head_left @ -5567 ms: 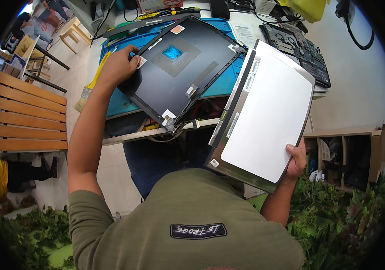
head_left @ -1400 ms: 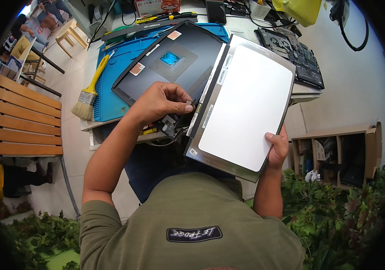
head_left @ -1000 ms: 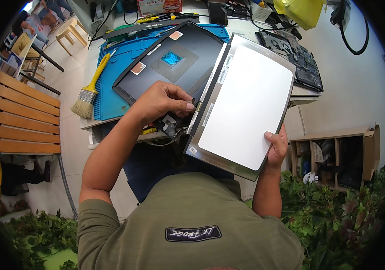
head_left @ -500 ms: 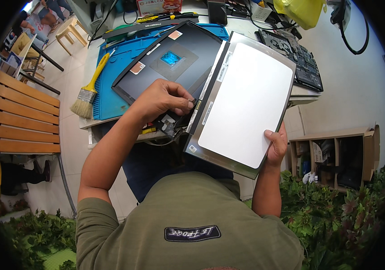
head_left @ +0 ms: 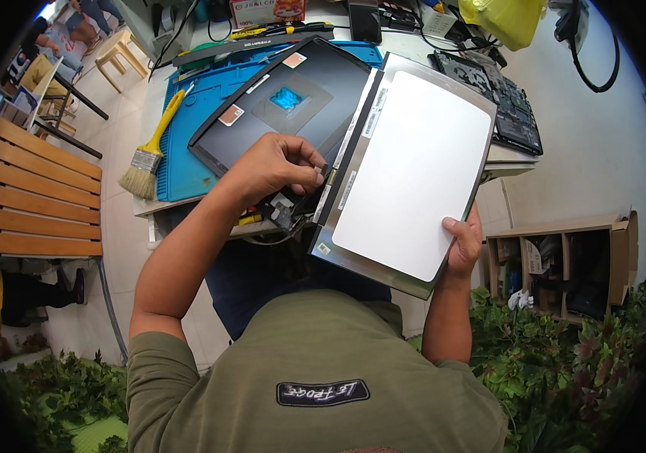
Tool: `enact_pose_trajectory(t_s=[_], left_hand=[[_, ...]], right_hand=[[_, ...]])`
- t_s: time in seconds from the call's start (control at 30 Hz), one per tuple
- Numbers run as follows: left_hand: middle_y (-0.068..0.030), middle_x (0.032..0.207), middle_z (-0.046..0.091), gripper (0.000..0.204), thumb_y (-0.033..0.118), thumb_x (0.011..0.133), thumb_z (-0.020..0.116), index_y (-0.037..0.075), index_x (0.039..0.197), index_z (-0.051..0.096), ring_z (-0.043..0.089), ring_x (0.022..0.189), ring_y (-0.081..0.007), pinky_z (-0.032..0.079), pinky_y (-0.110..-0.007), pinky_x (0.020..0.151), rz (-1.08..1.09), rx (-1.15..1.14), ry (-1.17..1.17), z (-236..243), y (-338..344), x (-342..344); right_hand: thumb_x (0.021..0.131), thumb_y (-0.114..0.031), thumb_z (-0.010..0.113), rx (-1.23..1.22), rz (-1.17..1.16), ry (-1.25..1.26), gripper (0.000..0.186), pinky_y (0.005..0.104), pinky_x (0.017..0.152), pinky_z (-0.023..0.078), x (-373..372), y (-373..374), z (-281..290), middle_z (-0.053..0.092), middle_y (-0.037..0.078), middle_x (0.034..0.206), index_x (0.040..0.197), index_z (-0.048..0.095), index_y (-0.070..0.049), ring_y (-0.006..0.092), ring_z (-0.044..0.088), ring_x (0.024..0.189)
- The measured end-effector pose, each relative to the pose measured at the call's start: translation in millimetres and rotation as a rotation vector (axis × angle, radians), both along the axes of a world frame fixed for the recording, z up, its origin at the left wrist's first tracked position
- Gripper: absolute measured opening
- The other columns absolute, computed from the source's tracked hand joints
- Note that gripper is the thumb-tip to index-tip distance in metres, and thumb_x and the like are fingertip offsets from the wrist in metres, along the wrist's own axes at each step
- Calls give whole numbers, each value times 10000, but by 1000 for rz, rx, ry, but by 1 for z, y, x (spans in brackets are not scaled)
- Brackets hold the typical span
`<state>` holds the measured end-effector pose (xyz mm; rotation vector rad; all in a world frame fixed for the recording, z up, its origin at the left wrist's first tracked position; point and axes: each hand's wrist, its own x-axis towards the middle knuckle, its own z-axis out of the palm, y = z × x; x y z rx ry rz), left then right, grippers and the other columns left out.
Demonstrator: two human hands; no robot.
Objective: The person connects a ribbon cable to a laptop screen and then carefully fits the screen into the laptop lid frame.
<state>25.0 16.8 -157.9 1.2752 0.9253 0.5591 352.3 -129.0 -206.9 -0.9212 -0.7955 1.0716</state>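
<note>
A laptop screen panel [head_left: 417, 174], its white back turned up, slants over the front edge of the bench. My right hand [head_left: 464, 245] grips its lower right edge, thumb on top. At the panel's left strip, my left hand [head_left: 281, 167] is closed in a pinch on the end of a display cable [head_left: 320, 173], close beside the connector there. Under and behind it lies the dark laptop lid [head_left: 323, 75], with copper-coloured patches and a blue piece inside. A hinge and loose wiring [head_left: 286, 211] show below my left fingers, partly hidden.
A blue work mat [head_left: 179, 158] lies under the lid, with a yellow-handled brush [head_left: 155, 143] on its left edge. An opened laptop base [head_left: 493, 98] sits at the right. Beyond are tools [head_left: 281, 30], a phone [head_left: 365, 21] and a yellow bag [head_left: 504, 21]. A wooden bench [head_left: 32, 189] stands left.
My left fingers have shifted very slightly at the cable end. The panel and my right hand stay practically where they were.
</note>
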Motion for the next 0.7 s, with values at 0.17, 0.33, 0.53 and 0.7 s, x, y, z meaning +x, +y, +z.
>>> enact_pose_trajectory(t_s=[0.17,0.33,0.53,0.7], left_hand=[[-97,876,763,253,82,846,852,-44,1035,741,713,733,-124,561,-230,670,-20,-48,-42,-7,5,-4],[-112,878,766,247,84,857,844,-52,1034,738,729,744,-136,569,-237,666,-7,-45,-27,-8,5,-4],[-112,870,761,262,93,853,848,-59,1036,737,730,740,-141,562,-237,662,19,-33,-27,-7,2,-3],[-103,830,758,250,94,830,850,-37,1013,741,689,694,-135,539,-257,676,48,-32,-23,-6,2,-2]], right_hand=[[855,-59,579,1,14,-1,658,379,1102,491,4,5,-5,653,214,1349,1483,481,110,267,659,1217],[857,-61,581,7,30,-8,653,380,1102,491,3,9,-3,654,215,1348,1479,482,111,269,659,1218],[848,-86,584,12,27,-57,660,381,1085,506,5,13,-3,651,230,1329,1468,482,117,278,673,1185],[850,-103,579,-32,68,-45,672,377,1051,534,19,25,11,639,256,1310,1469,457,128,284,684,1149]])
